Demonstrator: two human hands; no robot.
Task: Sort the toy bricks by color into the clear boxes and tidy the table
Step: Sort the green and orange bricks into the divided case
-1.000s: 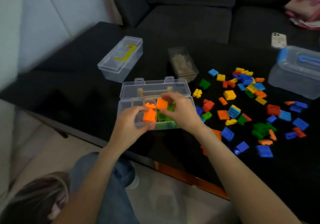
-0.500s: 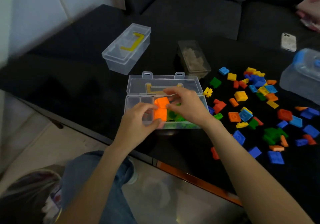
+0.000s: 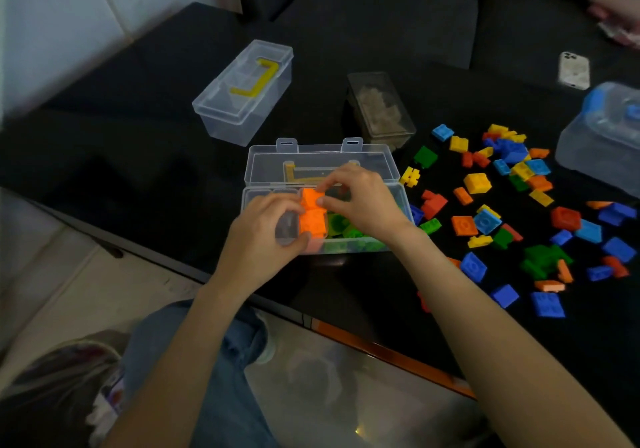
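We're holding orange bricks (image 3: 313, 213) over the open clear box (image 3: 318, 170) at the near table edge. Left hand (image 3: 263, 239) is curling round the lower brick (image 3: 313, 224); right hand (image 3: 360, 201) is pinching the upper brick (image 3: 311, 196) between thumb and fingertips. The two bricks are touching; we can't tell if they're clipped together. Green bricks (image 3: 346, 231) are already sitting in the right part of that box, so we're judging this as the orange-placement step, into the compartment left of the green. Next move is calling for lowering the orange pair inside the divider walls, not on the green. Beside the box to the right, the loose brick pile (image 3: 512, 212) is spreading across the black table (image 3: 121, 149) — lots left to sort. Further back: a closed clear box with a yellow handle (image 3: 242, 91), a dark-tinted box (image 3: 379, 108), a blue-handled tub (image 3: 602, 136), a phone (image 3: 573, 70).
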